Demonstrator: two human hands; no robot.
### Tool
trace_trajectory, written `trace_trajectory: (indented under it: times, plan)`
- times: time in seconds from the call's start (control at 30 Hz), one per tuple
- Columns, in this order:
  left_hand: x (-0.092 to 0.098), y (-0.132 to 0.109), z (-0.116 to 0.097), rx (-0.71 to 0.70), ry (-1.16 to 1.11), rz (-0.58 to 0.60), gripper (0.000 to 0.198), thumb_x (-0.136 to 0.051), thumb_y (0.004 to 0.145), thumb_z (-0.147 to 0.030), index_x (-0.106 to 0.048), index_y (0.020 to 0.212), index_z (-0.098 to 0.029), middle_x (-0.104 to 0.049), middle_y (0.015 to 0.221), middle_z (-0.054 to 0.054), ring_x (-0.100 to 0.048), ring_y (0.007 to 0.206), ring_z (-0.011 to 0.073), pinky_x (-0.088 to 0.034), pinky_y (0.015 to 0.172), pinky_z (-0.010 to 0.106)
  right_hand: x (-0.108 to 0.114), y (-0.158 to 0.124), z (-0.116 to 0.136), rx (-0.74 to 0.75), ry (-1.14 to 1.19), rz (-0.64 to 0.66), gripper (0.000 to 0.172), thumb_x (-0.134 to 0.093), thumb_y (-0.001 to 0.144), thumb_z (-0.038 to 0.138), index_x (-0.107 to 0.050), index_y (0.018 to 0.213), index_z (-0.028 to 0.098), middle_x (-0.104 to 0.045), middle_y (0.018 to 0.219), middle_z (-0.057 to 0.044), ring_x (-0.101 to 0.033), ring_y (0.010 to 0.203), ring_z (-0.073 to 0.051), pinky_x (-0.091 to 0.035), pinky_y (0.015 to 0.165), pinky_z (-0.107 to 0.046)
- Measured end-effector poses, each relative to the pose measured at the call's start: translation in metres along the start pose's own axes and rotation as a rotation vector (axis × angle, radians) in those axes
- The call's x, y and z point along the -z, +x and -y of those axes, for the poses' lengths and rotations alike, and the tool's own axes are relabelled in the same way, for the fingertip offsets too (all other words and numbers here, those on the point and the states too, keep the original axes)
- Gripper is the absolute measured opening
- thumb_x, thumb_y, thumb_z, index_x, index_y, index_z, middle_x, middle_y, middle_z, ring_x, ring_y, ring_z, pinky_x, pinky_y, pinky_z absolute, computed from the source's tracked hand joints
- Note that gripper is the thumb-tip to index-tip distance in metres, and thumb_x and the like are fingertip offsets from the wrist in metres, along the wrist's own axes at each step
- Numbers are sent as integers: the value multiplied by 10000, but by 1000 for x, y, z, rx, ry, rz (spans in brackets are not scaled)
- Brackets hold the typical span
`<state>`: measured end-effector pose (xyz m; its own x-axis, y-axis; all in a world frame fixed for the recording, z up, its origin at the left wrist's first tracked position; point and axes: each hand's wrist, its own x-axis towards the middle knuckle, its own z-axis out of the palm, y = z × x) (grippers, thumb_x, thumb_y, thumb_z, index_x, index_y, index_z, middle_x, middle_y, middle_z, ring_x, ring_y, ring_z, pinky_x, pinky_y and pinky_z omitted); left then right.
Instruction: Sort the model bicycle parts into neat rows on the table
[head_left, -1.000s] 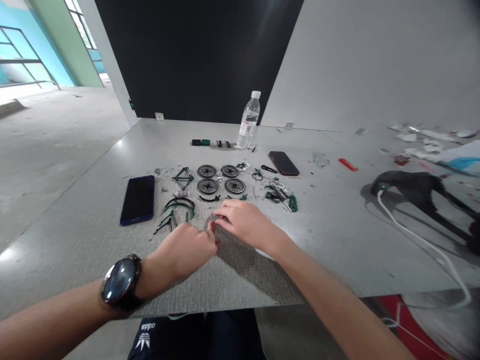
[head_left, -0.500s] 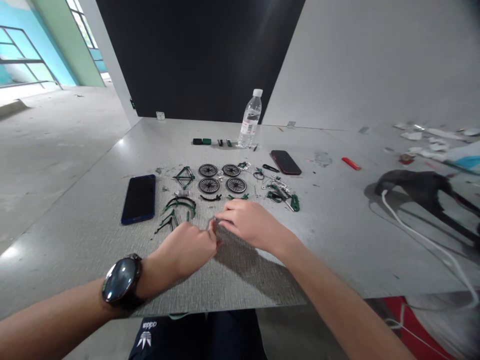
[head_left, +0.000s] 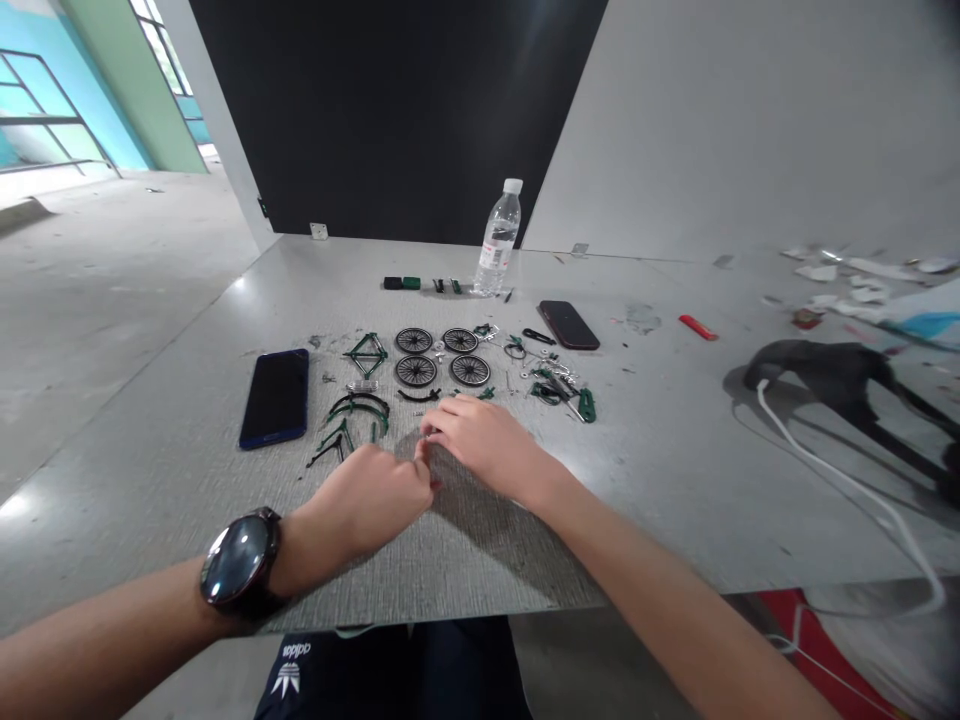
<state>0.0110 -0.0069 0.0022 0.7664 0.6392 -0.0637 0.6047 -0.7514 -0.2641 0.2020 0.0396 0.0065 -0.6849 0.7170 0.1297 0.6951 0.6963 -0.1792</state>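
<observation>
My left hand (head_left: 381, 492), with a watch (head_left: 238, 562) on its wrist, is closed, its thumb and fingers brought together near the table's middle. My right hand (head_left: 484, 440) meets it there, fingertips bent down against the left thumb. Whatever lies between the fingertips is too small or too hidden to name. Just beyond the hands lie several spoked model wheels (head_left: 415, 371), a black curved part (head_left: 418, 396) and a green frame (head_left: 366, 352). Curved black and green mudguard-like pieces (head_left: 358, 405) and forked parts (head_left: 334, 445) lie left of my fingers.
A blue-edged phone (head_left: 275, 398) lies left, a second phone (head_left: 569, 325) behind right. A water bottle (head_left: 497, 240) stands near the black panel (head_left: 397, 120). Small parts and a screwdriver (head_left: 574, 402) are at right, with a red object (head_left: 697, 327) and black strap-like item (head_left: 825, 370) farther over.
My right hand has shifted slightly left, its fingertips now closer over the left thumb. The left hand is almost unchanged, and the loose parts lie as before.
</observation>
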Motion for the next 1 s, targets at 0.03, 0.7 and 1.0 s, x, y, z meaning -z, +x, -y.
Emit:
trace_trajectory:
  times: [0.03, 0.7, 1.0]
  plan:
    - [0, 0, 0, 0, -4, -5, 331, -531, 1016, -186, -658, 1270, -15, -693, 643, 80, -664, 529, 183, -374, 438, 282, 1, 1, 0, 1, 2, -3, 161, -514, 1034, 194, -673, 1008, 200, -690, 1010, -51, -585, 923, -187, -385, 727, -312]
    - [-1, -2, -1, -8, 40, -44, 430, -548, 1015, -188, -573, 1388, 24, -693, 606, 80, -679, 505, 222, -422, 414, 310, -5, 5, -1, -16, -148, 38, 137, -483, 1036, 169, -613, 993, 164, -674, 1058, -90, -608, 908, -190, -412, 828, -341]
    - [4, -1, -1, -10, 34, 13, 442, -518, 1027, -185, -545, 1405, 42, -715, 654, 83, -696, 534, 229, -406, 408, 338, 15, -1, 3, -63, -19, 4, 107, -554, 1012, 182, -657, 1023, 159, -693, 1027, -71, -611, 889, -174, -424, 748, -311]
